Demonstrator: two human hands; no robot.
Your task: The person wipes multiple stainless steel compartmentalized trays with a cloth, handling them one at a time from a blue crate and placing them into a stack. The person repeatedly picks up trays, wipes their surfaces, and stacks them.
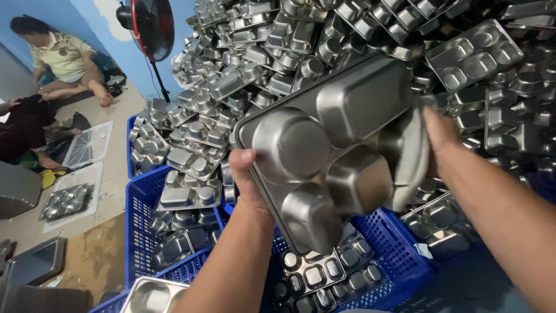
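A person's two bare hands hold up a steel compartment tray (336, 150) in the centre of the frame, its underside facing the camera so the bulging bottoms of its compartments show. The left hand (248, 177), at centre left, is closed on the tray's lower left edge, thumb pressed on the rim. The right hand (441, 136), at centre right, is curled around a grey cloth (412, 156) pressed against the tray's right end; its fingers are hidden behind the cloth and tray. Behind the tray, a great heap of trays (347, 52) of the same kind fills the upper half of the frame. Below the hands stand blue plastic crates (394, 249) with more trays lying inside, and another crate at left centre is piled full. In the upper left a red fan (152, 26) stands on a pole, and a seated person (63, 58) is on the floor (110, 232) near flat white racks.
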